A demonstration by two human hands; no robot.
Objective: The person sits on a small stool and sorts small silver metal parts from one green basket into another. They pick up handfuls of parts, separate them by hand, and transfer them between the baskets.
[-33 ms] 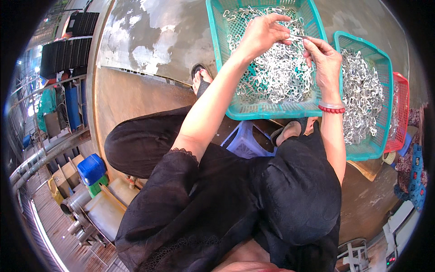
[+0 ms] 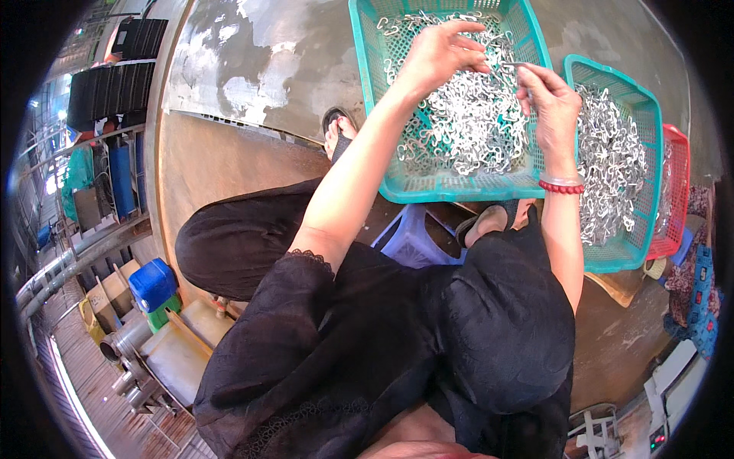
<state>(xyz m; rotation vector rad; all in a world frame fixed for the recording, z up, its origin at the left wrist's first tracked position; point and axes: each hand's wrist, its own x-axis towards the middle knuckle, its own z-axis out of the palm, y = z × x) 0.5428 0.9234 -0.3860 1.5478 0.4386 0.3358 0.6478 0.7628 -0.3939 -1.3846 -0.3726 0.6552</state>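
My left hand is over the larger green basket, its top finger stretched out and the other fingertips bent close to the thumb; what they pinch is too small to tell. Facing it, my right hand, with a red bead bracelet and a pale bangle at the wrist, grips a thin dark metal piece between thumb and forefinger. Its tip points toward my left fingertips, a small gap between. Below both hands, a heap of small silvery S-shaped hooks fills much of the basket.
Right of it, a second green basket holds more such hooks, with a red basket beyond. A blue-violet plastic stool stands under the larger basket's near edge. My feet are on either side. Blue container and machinery are at left.
My hands have drawn slightly apart, the right moving a little to the right with the thin piece. A small gap now separates that piece from my left fingertips.
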